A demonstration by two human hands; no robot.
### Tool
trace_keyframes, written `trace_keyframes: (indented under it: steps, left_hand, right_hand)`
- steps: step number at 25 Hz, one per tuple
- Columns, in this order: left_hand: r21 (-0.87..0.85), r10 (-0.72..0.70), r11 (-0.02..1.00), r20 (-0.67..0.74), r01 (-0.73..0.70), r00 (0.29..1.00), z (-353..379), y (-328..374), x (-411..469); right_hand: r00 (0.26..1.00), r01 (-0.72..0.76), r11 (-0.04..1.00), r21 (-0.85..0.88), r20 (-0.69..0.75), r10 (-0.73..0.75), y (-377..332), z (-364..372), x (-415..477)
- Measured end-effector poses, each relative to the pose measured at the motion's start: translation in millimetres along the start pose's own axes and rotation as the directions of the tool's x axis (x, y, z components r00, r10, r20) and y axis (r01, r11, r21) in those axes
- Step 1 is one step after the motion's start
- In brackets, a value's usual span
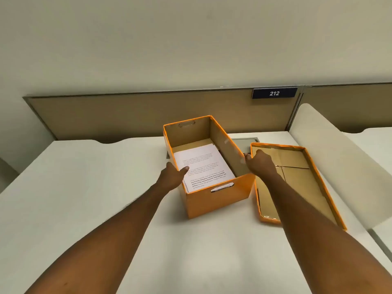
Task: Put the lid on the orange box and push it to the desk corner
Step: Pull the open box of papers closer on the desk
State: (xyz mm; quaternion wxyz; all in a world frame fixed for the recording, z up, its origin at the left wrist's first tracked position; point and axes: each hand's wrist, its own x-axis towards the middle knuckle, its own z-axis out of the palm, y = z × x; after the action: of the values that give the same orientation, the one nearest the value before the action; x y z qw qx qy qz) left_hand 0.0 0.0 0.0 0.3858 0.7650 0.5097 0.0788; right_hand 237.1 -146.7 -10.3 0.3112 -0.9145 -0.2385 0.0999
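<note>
The orange box (212, 179) is sitting open on the white desk (84, 198), toward the desk's far edge and nearer its right side than its left, with a short end facing the person. Printed sheets of paper (201, 166) are lying in the bottom of it; the lines of text are too small to read. A slot handle is showing in each short end.

The left hand (172, 177) is gripping the box's left long wall, thumb hooked over the rim on the inside and the fingers hidden outside. The right hand (259, 163) is reaching across the gap between the box's right wall and the lid (297, 183), curled with fingers closing at the lid's near-left rim; whether it is gripping the rim I cannot tell.

The lid is lying upside down just beside the box on its right, brown inside facing up, running along the desk's right edge. A grey cable hatch (244, 143) set into the desk is showing behind the box and partly hidden by it and the lid.

A tan partition panel (127, 115) is standing along the far edge, carrying a dark plate (274, 93) reading "212" in white. A pale curved divider (331, 149) is rising along the right edge, closing off that side next to the lid.
</note>
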Motion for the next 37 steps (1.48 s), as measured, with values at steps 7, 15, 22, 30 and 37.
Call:
trace_keyframes:
  steps: [7, 15, 22, 30, 37]
  left_hand:
    - [-0.313, -0.027, 0.948, 0.123, 0.065, 0.992, 22.1, -10.1, -9.3]
    - [-0.359, -0.025, 0.933, -0.084, -0.007, 0.996, -27.4, -72.4, -53.5]
    - [-0.337, -0.086, 0.941, -0.148, 0.032, 0.985, -59.8, -148.8, -141.1]
    - [-0.265, -0.102, 0.962, -0.124, 0.066, 0.987, -71.2, -177.0, -155.2]
    - [-0.219, -0.141, 0.969, -0.11, 0.115, 0.984, -70.4, -175.8, -155.9]
  right_hand:
    - [0.998, -0.031, 0.987, 0.158, 0.059, 0.022, 16.0, 26.2, -16.3]
    - [0.992, 0.105, 0.984, 0.145, -0.079, -0.094, -9.7, 43.9, -138.9]
    - [0.996, 0.084, 0.962, 0.261, -0.03, -0.079, -12.6, 69.2, -263.3]
    - [0.999, 0.053, 0.943, 0.327, -0.008, -0.053, -16.0, 86.3, -304.9]
    - [0.974, -0.013, 0.962, 0.274, -0.215, 0.075, 15.7, 72.5, -241.3]
